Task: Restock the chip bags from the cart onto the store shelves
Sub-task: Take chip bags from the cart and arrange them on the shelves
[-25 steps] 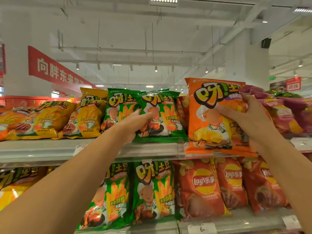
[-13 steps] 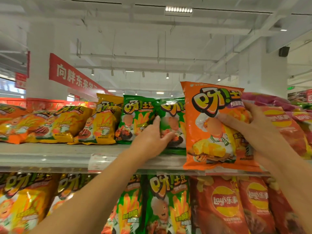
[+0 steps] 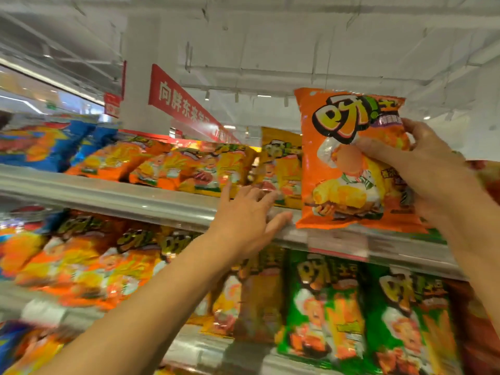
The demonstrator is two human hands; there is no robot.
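Right hand [image 3: 422, 169] grips an orange chip bag [image 3: 349, 163] upright, its bottom edge just above the top shelf [image 3: 135, 201] rim, not yet set down. Left hand [image 3: 243, 220], fingers spread and empty, reaches toward yellow bags [image 3: 281, 169] just beyond its fingertips. Shelves look well stocked; this bag remains to place; the cart is unseen

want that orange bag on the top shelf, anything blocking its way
Partly. The yellow bags stand on the top shelf right behind the orange bag that the right hand grips, and the left hand reaches toward them, fingers spread.
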